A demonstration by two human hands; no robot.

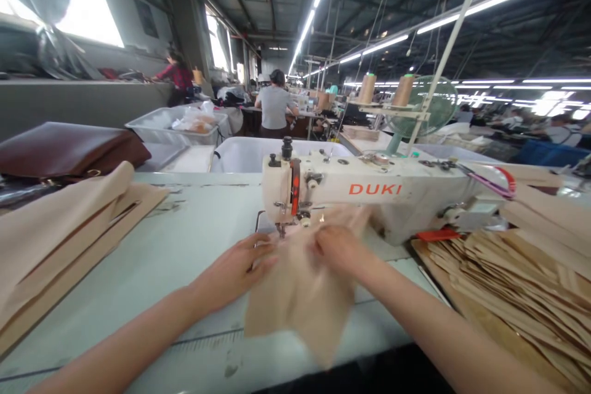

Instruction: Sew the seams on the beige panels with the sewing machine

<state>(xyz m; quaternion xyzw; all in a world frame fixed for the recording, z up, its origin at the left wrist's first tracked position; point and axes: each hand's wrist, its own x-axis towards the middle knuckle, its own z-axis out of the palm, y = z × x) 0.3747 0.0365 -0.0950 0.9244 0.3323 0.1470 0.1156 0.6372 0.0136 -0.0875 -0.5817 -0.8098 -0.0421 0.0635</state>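
Observation:
A white sewing machine (332, 188) marked DUKI stands across the table before me. Under its needle and presser foot runs a beige fabric piece (300, 295), whose lower part hangs folded toward me, slightly blurred. My left hand (242, 265) lies on the left edge of the fabric, fingers stretched out beside the needle. To the right of the needle my right hand (339, 247) is closed, its curled fingers gripping a bunched part of the fabric. Motion blurs that hand, and its fingertips are partly hidden.
Stacked beige pieces (508, 295) lie on the right, and larger beige panels (69, 240) on the left. Behind those panels sits a brown leather bag (69, 148). Thread cones (368, 88) stand behind the machine near a green fan (427, 104). A person in grey (276, 108) sits farther back.

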